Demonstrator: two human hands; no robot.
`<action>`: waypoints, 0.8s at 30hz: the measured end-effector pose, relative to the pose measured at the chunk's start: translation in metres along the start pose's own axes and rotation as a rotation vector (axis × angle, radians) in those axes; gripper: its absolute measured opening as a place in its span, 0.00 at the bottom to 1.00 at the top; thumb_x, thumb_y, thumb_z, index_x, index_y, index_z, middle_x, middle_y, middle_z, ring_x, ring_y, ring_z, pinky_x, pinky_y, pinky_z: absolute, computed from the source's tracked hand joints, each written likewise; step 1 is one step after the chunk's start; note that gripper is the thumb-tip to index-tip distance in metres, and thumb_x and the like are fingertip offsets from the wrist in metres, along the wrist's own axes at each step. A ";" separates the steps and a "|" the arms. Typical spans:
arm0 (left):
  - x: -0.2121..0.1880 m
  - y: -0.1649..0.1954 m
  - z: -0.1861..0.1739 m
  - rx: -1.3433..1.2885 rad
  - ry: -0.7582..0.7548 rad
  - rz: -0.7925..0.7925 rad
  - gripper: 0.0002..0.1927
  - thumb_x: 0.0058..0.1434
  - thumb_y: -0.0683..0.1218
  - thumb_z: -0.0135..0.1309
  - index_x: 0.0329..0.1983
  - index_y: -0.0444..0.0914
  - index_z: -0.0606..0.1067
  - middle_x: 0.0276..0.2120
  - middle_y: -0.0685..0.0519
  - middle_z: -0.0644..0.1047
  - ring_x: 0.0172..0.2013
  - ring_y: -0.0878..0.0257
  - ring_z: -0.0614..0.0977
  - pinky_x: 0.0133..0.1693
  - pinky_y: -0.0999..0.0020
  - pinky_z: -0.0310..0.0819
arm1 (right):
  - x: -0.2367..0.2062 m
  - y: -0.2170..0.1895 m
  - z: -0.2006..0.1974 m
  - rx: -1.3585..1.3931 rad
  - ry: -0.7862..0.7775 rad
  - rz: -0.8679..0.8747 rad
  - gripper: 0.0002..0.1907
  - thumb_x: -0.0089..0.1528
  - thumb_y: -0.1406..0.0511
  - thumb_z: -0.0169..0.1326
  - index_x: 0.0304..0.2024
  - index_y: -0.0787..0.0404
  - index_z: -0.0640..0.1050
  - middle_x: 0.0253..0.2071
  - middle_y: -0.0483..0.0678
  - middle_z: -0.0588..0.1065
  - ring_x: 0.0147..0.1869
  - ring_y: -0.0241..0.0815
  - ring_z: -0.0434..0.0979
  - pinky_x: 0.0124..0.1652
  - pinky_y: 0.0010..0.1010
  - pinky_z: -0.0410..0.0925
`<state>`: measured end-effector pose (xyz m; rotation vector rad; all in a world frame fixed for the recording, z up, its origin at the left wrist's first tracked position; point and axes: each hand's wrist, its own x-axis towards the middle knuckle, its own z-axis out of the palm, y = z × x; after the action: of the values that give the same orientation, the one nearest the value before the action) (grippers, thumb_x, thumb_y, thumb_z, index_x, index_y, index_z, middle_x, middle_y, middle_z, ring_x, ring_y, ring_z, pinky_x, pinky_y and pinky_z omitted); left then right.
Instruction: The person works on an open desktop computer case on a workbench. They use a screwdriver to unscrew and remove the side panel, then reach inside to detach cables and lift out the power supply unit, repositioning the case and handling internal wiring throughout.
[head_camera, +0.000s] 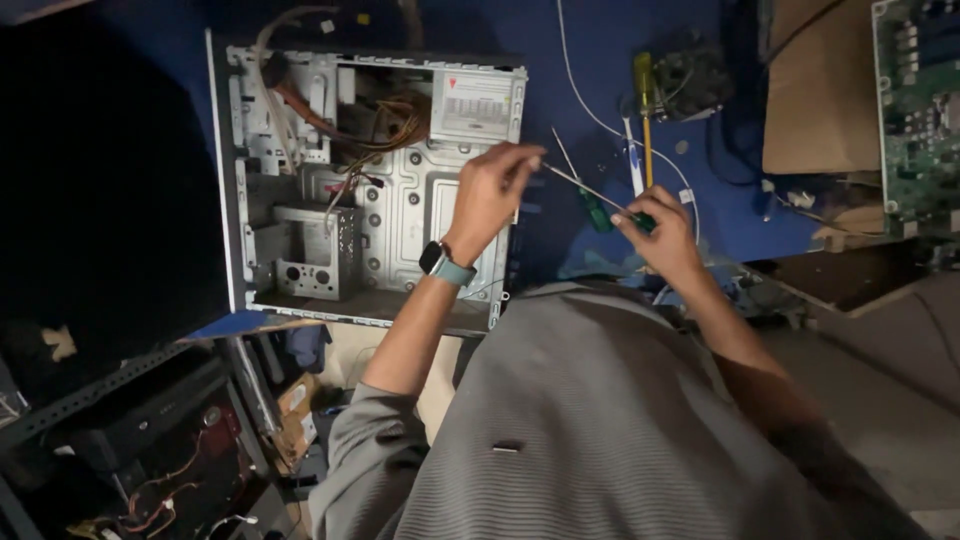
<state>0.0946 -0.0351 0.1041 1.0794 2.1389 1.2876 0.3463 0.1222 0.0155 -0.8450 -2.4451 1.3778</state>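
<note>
My right hand (665, 240) grips the green handle of a long screwdriver (590, 190) that slants up to the left. My left hand (490, 195), with a watch on the wrist, pinches the tip end of its metal shaft at the right edge of an open metal computer case (300, 190). The case lies on its side on a blue table top (590, 60), with a power supply (475, 100) and a bundle of orange and yellow wires inside it. Both hands hover just above the table, right of the case.
A second green-handled screwdriver (598, 212) and a yellow-handled one (644, 85) lie on the blue surface beside a white cable (600, 125). A black cooler fan (690, 80), a cardboard piece (820, 90) and a green circuit board (915, 110) sit at the right. Shelving with clutter lies lower left.
</note>
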 end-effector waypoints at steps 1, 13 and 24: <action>0.003 0.004 -0.001 -0.077 0.079 0.027 0.11 0.69 0.43 0.55 0.53 0.44 0.79 0.43 0.50 0.84 0.36 0.58 0.88 0.31 0.66 0.82 | -0.001 0.000 -0.003 -0.015 -0.001 0.091 0.11 0.61 0.68 0.68 0.38 0.69 0.79 0.37 0.48 0.73 0.37 0.38 0.73 0.34 0.30 0.65; -0.064 -0.046 0.159 -0.055 -0.273 -0.369 0.28 0.68 0.44 0.51 0.72 0.43 0.64 0.23 0.38 0.79 0.29 0.43 0.84 0.34 0.52 0.76 | -0.028 0.067 0.060 0.486 0.073 0.243 0.10 0.62 0.70 0.65 0.46 0.66 0.83 0.39 0.44 0.81 0.41 0.28 0.77 0.43 0.20 0.70; -0.049 -0.043 0.148 -0.481 -0.166 -0.440 0.29 0.72 0.46 0.46 0.75 0.40 0.56 0.41 0.48 0.84 0.34 0.65 0.84 0.39 0.70 0.78 | 0.105 0.045 0.031 0.382 0.160 0.245 0.07 0.64 0.68 0.63 0.43 0.63 0.84 0.33 0.47 0.79 0.33 0.36 0.75 0.35 0.27 0.67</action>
<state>0.2083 -0.0040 -0.0066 0.4663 1.6887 1.3382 0.2644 0.1781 -0.0481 -1.1282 -1.9213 1.7118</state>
